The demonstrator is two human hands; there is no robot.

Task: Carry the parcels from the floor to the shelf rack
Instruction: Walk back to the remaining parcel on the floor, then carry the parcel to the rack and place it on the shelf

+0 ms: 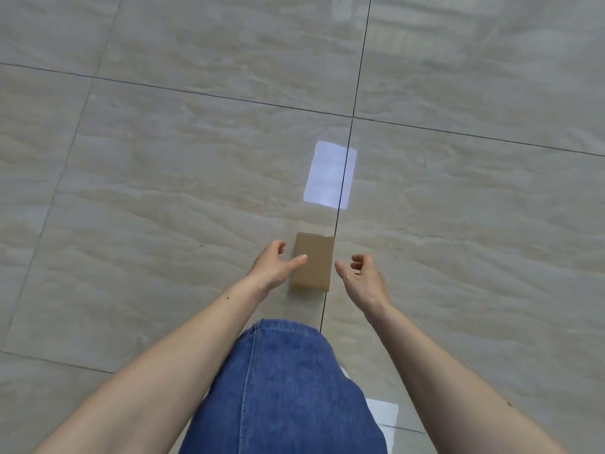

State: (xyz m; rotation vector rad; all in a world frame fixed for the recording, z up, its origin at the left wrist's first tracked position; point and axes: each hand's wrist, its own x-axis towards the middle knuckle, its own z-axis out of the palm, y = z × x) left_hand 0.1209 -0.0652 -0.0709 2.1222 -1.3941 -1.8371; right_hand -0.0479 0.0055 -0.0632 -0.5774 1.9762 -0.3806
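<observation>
A small brown cardboard parcel [316, 257] lies flat on the tiled floor, just left of a dark grout line. My left hand [276, 265] hovers at the parcel's left side, fingers spread, with the thumb overlapping its left edge. On the other side, my right hand [360, 276] is a little apart from the parcel, fingers curled and apart. Neither hand holds anything. The shelf rack is out of view.
Glossy beige floor tiles [163, 175] with dark grout lines fill the view. A bright rectangular light reflection [330, 175] lies beyond the parcel. My knee in blue denim [284, 388] is bent below the parcel.
</observation>
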